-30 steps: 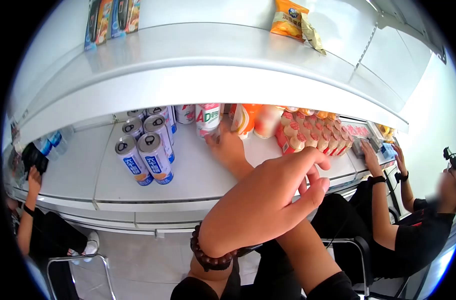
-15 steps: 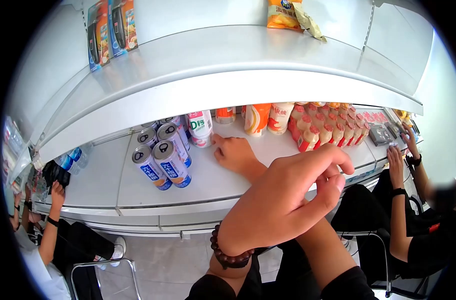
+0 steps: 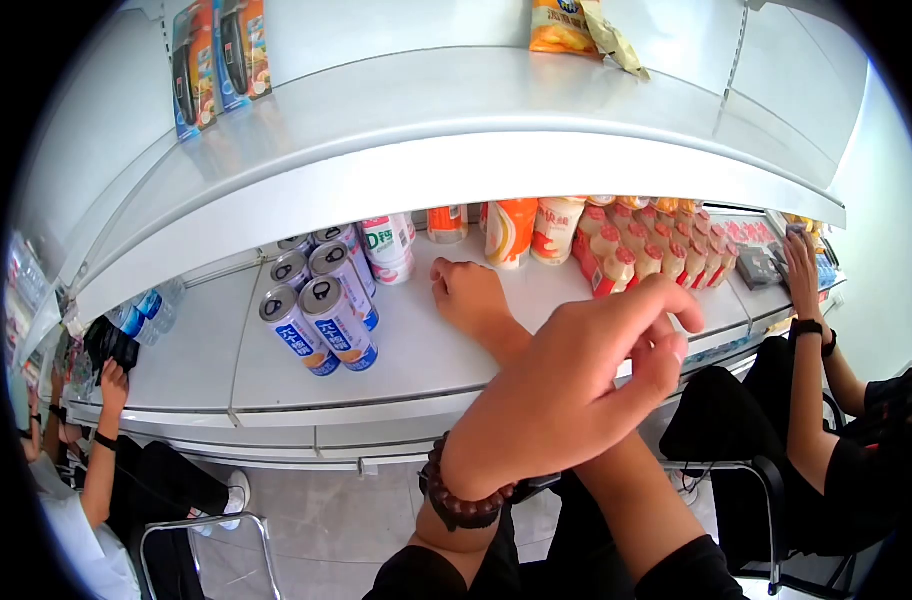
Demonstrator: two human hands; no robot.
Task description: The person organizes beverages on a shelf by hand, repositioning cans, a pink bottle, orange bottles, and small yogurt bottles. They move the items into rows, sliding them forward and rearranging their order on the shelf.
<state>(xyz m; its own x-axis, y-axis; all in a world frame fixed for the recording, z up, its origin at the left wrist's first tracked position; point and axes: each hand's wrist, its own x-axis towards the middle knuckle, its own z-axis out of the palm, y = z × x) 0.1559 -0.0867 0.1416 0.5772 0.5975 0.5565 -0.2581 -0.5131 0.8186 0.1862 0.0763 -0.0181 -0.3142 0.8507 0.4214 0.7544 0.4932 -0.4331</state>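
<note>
Our left hand (image 3: 676, 335), its grip loosely open, hides part of our right forearm (image 3: 641, 480). We cannot tell the right hand's (image 3: 468, 297) grip near the milk bottle (image 3: 388, 255), whose top the upper shelf (image 3: 476, 165) hides.

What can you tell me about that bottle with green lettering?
The bottle is mostly white with pink markings, apparently plastic. It stands upright on the lower shelf, just right of the cans. The upper shelf's edge hides its top. The right hand is near but not touching; whether any can touches it is unclear.
</note>
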